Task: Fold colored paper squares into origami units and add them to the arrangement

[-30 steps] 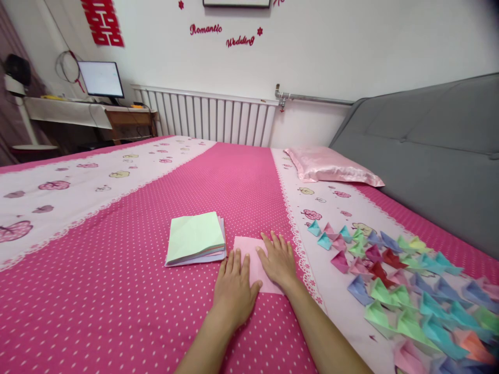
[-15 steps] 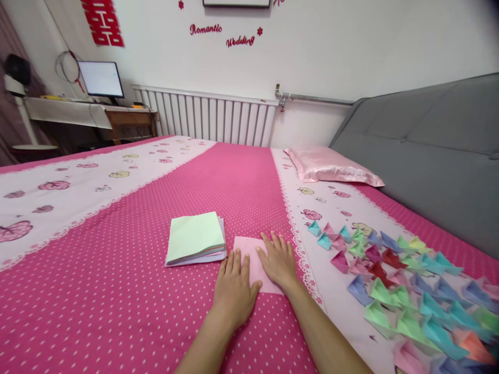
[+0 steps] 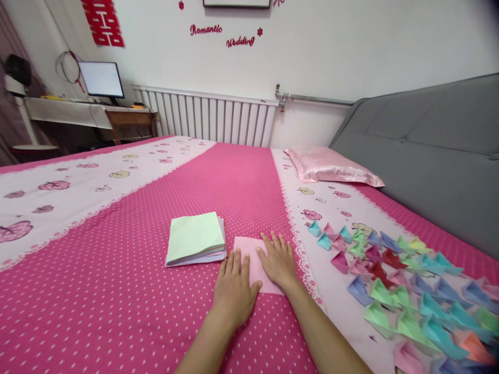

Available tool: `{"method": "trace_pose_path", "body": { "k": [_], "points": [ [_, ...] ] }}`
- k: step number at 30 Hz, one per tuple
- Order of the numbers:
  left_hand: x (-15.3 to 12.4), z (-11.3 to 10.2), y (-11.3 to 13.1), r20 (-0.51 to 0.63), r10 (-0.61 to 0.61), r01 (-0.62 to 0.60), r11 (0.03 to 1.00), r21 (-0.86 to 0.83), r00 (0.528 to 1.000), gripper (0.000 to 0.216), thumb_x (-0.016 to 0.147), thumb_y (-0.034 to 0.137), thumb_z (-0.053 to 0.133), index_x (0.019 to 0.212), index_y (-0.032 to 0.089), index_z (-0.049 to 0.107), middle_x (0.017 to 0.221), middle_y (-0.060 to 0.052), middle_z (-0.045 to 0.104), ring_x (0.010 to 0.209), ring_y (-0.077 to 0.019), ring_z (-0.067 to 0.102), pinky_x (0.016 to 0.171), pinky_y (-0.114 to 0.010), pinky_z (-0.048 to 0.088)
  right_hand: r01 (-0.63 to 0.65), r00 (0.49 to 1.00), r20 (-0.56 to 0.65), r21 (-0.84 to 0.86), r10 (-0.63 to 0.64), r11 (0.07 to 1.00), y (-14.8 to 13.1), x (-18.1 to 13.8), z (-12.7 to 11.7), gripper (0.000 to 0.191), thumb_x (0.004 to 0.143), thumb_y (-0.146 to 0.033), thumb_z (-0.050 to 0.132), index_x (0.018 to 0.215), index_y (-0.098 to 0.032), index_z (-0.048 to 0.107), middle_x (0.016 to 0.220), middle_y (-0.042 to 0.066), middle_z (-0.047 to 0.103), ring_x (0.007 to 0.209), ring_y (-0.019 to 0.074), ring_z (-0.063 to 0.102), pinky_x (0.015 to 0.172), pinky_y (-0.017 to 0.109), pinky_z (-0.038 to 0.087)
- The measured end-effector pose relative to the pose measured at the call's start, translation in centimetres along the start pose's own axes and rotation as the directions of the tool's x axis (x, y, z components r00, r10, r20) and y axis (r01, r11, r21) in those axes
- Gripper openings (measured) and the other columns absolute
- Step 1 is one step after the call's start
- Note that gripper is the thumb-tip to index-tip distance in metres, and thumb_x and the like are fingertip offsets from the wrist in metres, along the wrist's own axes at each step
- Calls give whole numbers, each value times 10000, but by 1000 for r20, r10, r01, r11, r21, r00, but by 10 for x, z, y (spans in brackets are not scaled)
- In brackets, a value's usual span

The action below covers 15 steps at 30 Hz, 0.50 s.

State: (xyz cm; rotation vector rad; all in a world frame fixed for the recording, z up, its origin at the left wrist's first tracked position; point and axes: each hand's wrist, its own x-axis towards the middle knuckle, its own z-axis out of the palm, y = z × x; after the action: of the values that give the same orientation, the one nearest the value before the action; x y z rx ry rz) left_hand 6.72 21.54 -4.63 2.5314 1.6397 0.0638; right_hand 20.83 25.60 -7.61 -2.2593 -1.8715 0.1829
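A pink sheet of paper lies flat on the pink dotted bedspread. My left hand rests palm down on its near left part, fingers stretched out and flat. My right hand lies flat on its right side, fingers spread. Both hands partly cover the sheet. Just left of the sheet sits a stack of coloured paper squares with a light green sheet on top.
Several folded paper boats in many colours lie in rows on the bed at the right. A pink pillow lies farther back. A grey headboard stands at the right, a white radiator and a desk with a monitor behind.
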Motion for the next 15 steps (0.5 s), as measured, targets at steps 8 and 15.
{"method": "trace_pose_path", "body": {
  "k": [8, 15],
  "points": [
    [1, 0, 0, 5, -5, 5, 1000, -9, 1000, 609, 853, 445, 288, 1355, 101, 255, 1424, -156, 175, 1311, -286, 121, 1056, -441, 152, 15, 999, -30, 20, -14, 1000, 2, 0, 2, 550, 866, -527, 181, 1364, -296, 210, 1454, 41, 185, 1324, 247, 112, 1036, 411, 30],
    [1, 0, 0, 2, -2, 2, 1000, -10, 1000, 604, 856, 445, 280, 1354, 104, 257, 1424, -152, 171, 1312, -283, 118, 1054, -441, 155, 4, 1000, -16, 3, -4, 1000, 1, 0, 0, 542, 870, -520, 182, 1364, -299, 207, 1456, 36, 180, 1324, 241, 110, 1037, 403, 28]
  ]
}}
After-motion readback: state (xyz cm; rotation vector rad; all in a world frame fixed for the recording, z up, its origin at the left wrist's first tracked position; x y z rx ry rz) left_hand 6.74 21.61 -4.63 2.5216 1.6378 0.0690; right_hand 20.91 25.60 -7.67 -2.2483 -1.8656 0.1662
